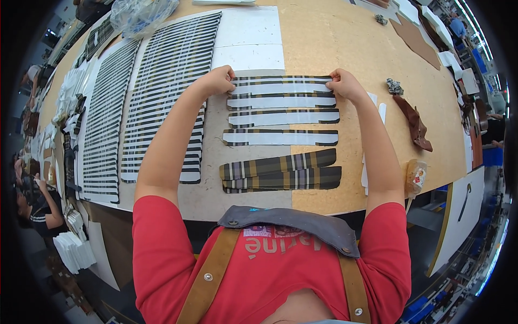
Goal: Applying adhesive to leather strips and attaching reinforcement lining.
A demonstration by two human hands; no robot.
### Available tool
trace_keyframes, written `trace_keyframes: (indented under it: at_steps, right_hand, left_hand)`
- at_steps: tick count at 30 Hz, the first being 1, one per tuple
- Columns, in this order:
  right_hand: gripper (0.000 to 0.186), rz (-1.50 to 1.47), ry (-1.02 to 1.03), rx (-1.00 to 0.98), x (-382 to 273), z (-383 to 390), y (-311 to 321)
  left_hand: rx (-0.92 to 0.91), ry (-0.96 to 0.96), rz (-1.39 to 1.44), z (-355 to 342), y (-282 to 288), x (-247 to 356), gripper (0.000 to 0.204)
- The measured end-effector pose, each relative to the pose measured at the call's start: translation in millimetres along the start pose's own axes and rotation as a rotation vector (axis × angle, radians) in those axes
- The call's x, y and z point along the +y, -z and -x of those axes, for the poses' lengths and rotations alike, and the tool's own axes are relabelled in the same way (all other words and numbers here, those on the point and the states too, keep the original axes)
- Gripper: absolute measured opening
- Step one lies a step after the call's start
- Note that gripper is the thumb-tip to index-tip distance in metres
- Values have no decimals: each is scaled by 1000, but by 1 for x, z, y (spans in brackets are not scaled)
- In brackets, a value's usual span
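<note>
Head view: from where I stand, the farthest cloth strip (280, 87) lies stretched between both hands, its long axis running left to right, roughly parallel to the near edge of the worktop (334, 38). The left hand (218, 81) has thumb and fingers pinched on its left end, the right hand (346, 85) on its right end; neither is clearly nearer. It sits well in from the near edge, beyond the other strips of its column. Its face is mostly plain white, with a dark plaid band along the far side. Just nearer lie three similar white-faced strips (280, 118), then two plaid strips (280, 171), overlapping, closer to the near edge. Toward the left edge, two long rows of striped pieces (167, 102) run away from the near edge. Toward the right edge lies a brown leather-like scrap (413, 124), with a bottle (416, 177) by the near edge.
</note>
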State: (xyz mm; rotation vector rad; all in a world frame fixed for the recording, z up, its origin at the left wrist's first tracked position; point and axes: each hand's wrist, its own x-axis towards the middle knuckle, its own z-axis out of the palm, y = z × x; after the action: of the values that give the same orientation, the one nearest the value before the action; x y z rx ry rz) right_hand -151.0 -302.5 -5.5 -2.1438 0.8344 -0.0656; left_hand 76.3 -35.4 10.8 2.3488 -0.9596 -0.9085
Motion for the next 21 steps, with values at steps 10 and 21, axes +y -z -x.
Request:
trace_keyframes:
  at_steps: [10,21]
  right_hand:
    - [16,-310,215,-90,-40,46,20]
    - [18,-484,107,-707,-147,173,-161]
  left_hand:
    - [248,-304,177,95,33,-14,12]
    - [361,62,349,308,55,-190,19]
